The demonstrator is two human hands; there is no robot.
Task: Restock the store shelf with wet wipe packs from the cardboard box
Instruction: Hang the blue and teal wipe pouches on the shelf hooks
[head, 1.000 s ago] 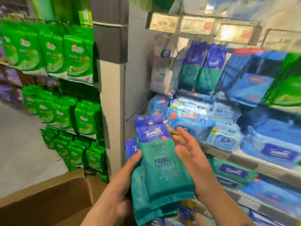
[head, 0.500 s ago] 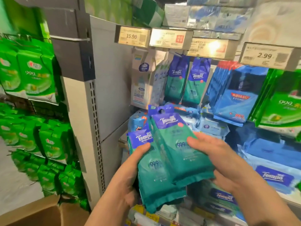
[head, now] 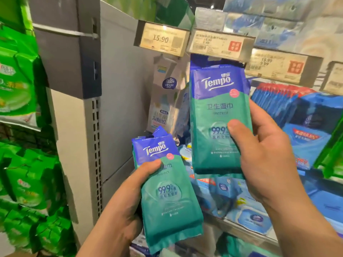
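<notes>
grey metal shelf (head: 115, 108) behind; my left hand (head: 122, 206) grips flat glossy packs (head: 167, 191), right hand (head: 263, 153) clamps another pack (head: 217, 115).

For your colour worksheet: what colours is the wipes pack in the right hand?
Blue top, teal-green below, on the wipes pack; head view.

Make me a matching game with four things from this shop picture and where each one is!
Things:
1. Tempo pack in the left hand
2. Tempo pack in the right hand
3. 15.90 price tag
4. green packs

Places:
A. far left side of the picture
B. raised just under the price tags
C. shelf edge, top middle
D. lower down, near the grey shelf post

Pairs: 1-D, 2-B, 3-C, 4-A
</notes>
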